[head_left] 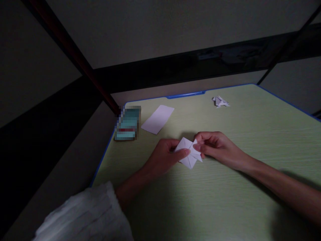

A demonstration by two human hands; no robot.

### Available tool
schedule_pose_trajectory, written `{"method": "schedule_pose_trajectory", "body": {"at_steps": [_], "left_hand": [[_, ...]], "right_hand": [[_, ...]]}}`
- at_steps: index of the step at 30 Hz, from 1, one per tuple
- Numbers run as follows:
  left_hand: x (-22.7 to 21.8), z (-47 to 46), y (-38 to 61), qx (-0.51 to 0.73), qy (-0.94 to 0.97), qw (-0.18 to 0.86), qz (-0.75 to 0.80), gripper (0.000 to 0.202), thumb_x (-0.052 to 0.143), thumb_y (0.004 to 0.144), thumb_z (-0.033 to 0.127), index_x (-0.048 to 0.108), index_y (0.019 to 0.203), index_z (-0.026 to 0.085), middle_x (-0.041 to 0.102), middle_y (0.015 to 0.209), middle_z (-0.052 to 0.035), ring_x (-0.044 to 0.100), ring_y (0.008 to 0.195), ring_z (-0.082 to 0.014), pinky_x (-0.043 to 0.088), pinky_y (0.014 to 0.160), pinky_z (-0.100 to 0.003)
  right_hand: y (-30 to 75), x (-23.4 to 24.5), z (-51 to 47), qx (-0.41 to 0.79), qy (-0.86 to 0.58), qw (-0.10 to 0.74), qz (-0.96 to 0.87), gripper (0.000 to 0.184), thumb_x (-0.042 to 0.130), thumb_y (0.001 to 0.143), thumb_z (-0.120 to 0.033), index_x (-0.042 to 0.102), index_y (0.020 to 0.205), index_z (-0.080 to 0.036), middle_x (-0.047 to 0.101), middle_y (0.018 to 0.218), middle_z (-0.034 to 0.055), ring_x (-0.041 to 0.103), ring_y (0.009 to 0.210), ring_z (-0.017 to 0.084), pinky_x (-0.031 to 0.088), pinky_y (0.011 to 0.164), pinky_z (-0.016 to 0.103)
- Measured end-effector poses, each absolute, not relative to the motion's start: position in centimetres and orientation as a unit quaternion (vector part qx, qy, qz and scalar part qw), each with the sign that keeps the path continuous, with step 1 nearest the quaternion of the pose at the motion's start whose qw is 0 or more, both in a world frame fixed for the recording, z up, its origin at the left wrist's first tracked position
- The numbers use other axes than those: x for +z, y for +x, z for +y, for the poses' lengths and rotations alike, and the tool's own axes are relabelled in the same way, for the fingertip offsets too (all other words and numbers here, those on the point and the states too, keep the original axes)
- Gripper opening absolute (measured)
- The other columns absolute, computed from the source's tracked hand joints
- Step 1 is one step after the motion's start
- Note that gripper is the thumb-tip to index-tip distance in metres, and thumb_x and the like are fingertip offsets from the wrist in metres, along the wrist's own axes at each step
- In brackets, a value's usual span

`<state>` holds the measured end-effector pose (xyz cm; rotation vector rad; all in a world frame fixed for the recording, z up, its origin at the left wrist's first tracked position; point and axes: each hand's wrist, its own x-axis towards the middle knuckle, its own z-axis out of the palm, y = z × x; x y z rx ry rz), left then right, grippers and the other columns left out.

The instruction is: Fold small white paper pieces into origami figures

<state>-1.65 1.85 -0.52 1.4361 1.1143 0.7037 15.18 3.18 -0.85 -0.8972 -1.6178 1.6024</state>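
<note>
A white folded paper piece, creased into pointed flaps, is lying on the pale green surface near its middle. Both hands are pinching it: the left hand is gripping its left edge, the right hand its right flaps. A flat white paper sheet, a blurred teal object and a small finished paper figure are sitting farther back, well apart.

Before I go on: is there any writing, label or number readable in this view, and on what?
No text can be read.
Teal object at the table's far left corner: pixelated, any print unreadable.
Flat white paper strip: no visible marks.
Folded white paper held between left hand and right hand: no visible marks.
Small folded paper figure: no marks visible.
</note>
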Motion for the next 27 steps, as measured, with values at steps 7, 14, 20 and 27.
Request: {"method": "schedule_pose_trajectory", "body": {"at_steps": [7,14,20,27], "left_hand": [[-0.7,1.5,-1.6,0.244,0.656,0.537,0.47,0.019,0.052,0.068,0.027,0.055,0.059,0.011,0.043,0.049,0.0045,0.036,0.045,-0.0057,0.024,0.042,-0.018],[-0.5,1.8,-2.0,0.214,0.668,0.56,0.441,0.017,0.048,0.068,0.022,0.052,0.057,0.011,0.041,0.051,0.0044,0.034,0.047,-0.0054,0.024,0.043,-0.018],[-0.8,1.9,-1.8,0.211,0.66,0.576,0.435,0.014,0.047,0.067,0.022,0.051,0.058,0.011,0.043,0.051,0.0044,0.038,0.046,-0.006,0.027,0.044,-0.018],[-0.8,2.0,-2.0,0.215,0.645,0.596,0.427,0.017,0.053,0.065,0.027,0.052,0.061,0.011,0.044,0.053,0.004,0.038,0.048,-0.0062,0.027,0.045,-0.018]], "right_hand": [[15.4,-1.0,3.1,0.639,-0.347,0.239,-0.644,0.014,0.056,0.07,-0.021,0.052,0.062,-0.011,0.05,0.049,-0.004,0.044,0.042,0.004,0.033,0.042,0.016],[16.5,-0.7,3.7,0.665,-0.313,0.195,-0.649,0.015,0.05,0.075,-0.02,0.053,0.063,-0.011,0.055,0.051,-0.0034,0.048,0.041,0.003,0.037,0.041,0.014],[17.1,-0.3,3.8,0.677,-0.305,0.155,-0.652,0.013,0.048,0.077,-0.018,0.055,0.068,-0.01,0.058,0.057,-0.0014,0.053,0.045,0.004,0.042,0.045,0.015],[16.7,-0.3,3.7,0.65,-0.328,0.168,-0.665,0.015,0.049,0.076,-0.019,0.052,0.064,-0.012,0.056,0.054,-0.0023,0.051,0.044,0.004,0.041,0.044,0.015]]}}
